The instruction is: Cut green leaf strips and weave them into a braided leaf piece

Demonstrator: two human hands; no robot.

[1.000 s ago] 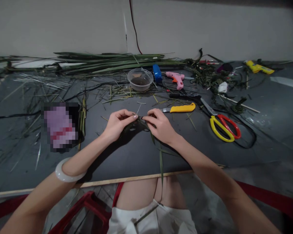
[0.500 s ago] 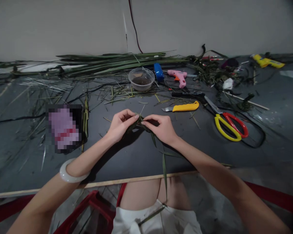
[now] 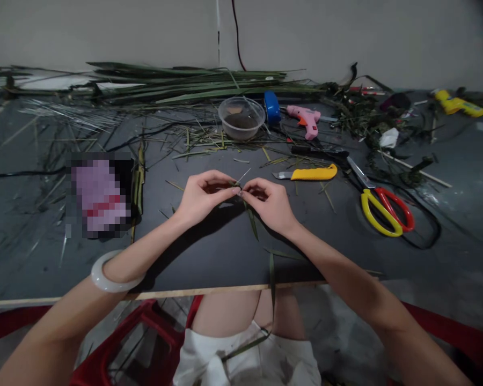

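Observation:
My left hand [image 3: 206, 196] and my right hand [image 3: 270, 202] meet fingertip to fingertip over the dark table. Between them they pinch a piece of green leaf strip [image 3: 250, 220], mostly hidden behind the fingers, with a narrow end hanging below. A thin pale stem or wire [image 3: 243, 176] juts up from between the fingertips. Both hands are closed, thumbs against the fingers. Another leaf strip [image 3: 272, 276] droops over the table's front edge, and a further piece [image 3: 247, 347] lies on my lap.
Right of the hands lie a yellow utility knife [image 3: 314, 172] and red-and-yellow-handled scissors [image 3: 386, 209]. Behind stand a clear bowl [image 3: 225, 119], a blue roll [image 3: 272, 107] and a pink glue gun [image 3: 306, 119]. Long leaves [image 3: 185, 80] line the wall. A blurred-out object [image 3: 100, 195] lies left.
My fingertips have drawn closer together around the leaf strip, which shows less now. The whole view has shifted slightly; the tools on the table stay where they lay.

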